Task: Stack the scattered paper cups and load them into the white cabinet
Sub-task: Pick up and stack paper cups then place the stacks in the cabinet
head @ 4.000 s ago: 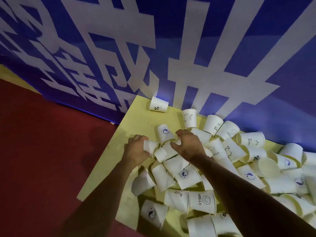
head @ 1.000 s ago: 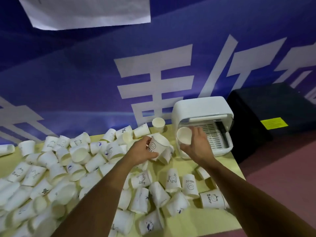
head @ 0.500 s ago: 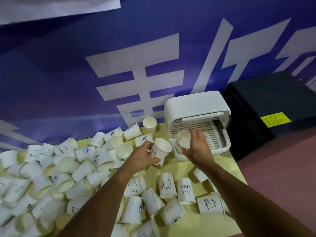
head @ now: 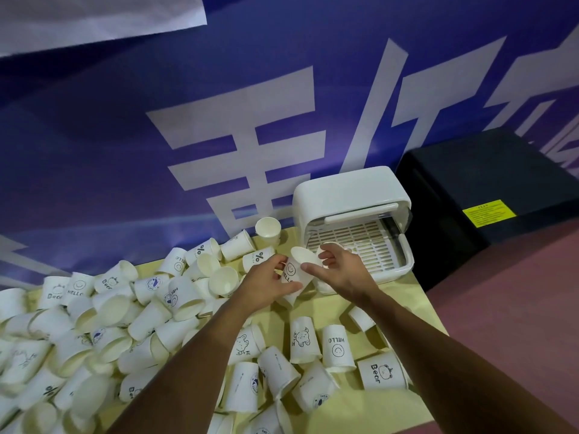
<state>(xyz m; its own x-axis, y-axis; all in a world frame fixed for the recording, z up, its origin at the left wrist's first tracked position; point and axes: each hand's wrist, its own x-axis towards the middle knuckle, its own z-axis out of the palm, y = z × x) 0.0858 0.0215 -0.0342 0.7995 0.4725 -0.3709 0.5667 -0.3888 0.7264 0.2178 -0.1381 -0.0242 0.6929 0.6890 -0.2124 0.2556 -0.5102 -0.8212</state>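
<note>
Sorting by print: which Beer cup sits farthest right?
The Beer cup near the table's front right edge; the other Beer cups lie in the left pile.

Blue banner wall (head: 125, 136), red floor (head: 517, 292), black box (head: 470, 170)

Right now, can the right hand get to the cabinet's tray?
Probably yes: the cabinet is open and the right hand hovers at the front of the tray, nothing between them.
</note>
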